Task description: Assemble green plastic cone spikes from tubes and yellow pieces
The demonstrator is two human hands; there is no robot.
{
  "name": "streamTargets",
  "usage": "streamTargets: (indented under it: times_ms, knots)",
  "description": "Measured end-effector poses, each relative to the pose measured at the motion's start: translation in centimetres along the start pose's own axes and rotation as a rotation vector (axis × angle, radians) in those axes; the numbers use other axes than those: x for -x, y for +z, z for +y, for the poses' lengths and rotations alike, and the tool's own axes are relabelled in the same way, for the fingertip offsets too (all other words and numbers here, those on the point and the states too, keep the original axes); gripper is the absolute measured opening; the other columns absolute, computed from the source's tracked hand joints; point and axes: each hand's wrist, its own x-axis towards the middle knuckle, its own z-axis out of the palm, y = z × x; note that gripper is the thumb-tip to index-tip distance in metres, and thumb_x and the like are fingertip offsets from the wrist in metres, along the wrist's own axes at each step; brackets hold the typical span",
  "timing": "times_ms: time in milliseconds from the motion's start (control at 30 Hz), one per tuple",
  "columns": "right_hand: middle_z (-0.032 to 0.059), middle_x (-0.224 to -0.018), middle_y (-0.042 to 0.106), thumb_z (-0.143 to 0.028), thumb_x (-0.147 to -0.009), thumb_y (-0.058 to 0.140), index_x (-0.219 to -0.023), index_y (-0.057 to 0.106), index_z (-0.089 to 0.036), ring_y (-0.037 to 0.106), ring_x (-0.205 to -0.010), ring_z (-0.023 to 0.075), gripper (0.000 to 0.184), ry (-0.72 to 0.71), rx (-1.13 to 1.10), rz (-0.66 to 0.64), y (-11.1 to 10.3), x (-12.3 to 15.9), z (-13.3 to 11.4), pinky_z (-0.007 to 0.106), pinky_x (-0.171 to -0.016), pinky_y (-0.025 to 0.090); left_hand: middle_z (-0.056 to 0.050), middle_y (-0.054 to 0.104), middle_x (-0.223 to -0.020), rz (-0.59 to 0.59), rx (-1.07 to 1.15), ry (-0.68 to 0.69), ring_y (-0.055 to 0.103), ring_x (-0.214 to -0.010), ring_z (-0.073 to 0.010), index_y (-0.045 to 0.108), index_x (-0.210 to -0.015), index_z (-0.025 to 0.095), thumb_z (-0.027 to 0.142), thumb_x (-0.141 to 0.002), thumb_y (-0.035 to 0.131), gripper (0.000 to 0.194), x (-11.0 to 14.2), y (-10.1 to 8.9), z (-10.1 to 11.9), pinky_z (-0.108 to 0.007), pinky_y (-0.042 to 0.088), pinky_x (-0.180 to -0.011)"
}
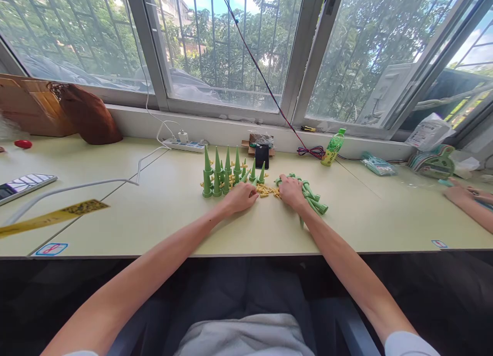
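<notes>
Two bare hands work at the pale table (370, 217). The left hand (242, 197) is curled, fingertips drawn narrow, beside the upright green cones (226, 183); whether it holds a piece cannot be told. The right hand (291, 190) is bent over the pile of green cones (311, 195), which lies to the right; its fingers hide whether one is gripped. The small yellow pieces (264, 190) lie loose between the hands.

Caution: the upright cones stand close together, and the left hand is right next to them. A sideways knock from the knuckles or wrist could topple one cone into its neighbours.

Caution: the piled cones overlap. Pulling one from underneath could shift the others; a tapered piece may roll toward the front edge of the table.

Caution: the yellow pieces are small and unconfined. A sweeping wrist could scatter them, possibly toward the black phone (262, 155) behind. A pinch on such a small part could slip.
</notes>
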Motion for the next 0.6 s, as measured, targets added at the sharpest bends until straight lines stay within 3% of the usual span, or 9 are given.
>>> streamTargets:
  times_ms: [367, 600]
  knots:
    - [0.0172, -0.115, 0.066, -0.02, -0.094, 0.044, -0.133, 0.046, -0.014, 0.057, -0.11, 0.0321, 0.04, 0.0, -0.098, 0.062, 0.06, 0.13, -0.14, 0.043, -0.092, 0.035, -0.008, 0.068, -0.069, -0.016, -0.01, -0.006, 0.06, -0.062, -0.0187, 0.072, -0.074, 0.016, 0.03, -0.088, 0.054, 0.026, 0.06, -0.09, 0.16, -0.029, 0.04, -0.058]
    - [0.0149, -0.107, 0.067, -0.022, -0.092, 0.044, -0.132, 0.045, -0.012, 0.06, -0.101, 0.0276, 0.041, -0.075, -0.268, 0.202, 0.2, 0.16, -0.24, 0.037, -0.088, 0.039, -0.007, 0.068, -0.069, -0.011, 0.002, -0.006, 0.06, -0.063, -0.0186, 0.073, -0.076, 0.016, 0.03, -0.087, 0.055, 0.026, 0.13, -0.3, 0.43, -0.028, 0.041, -0.058]
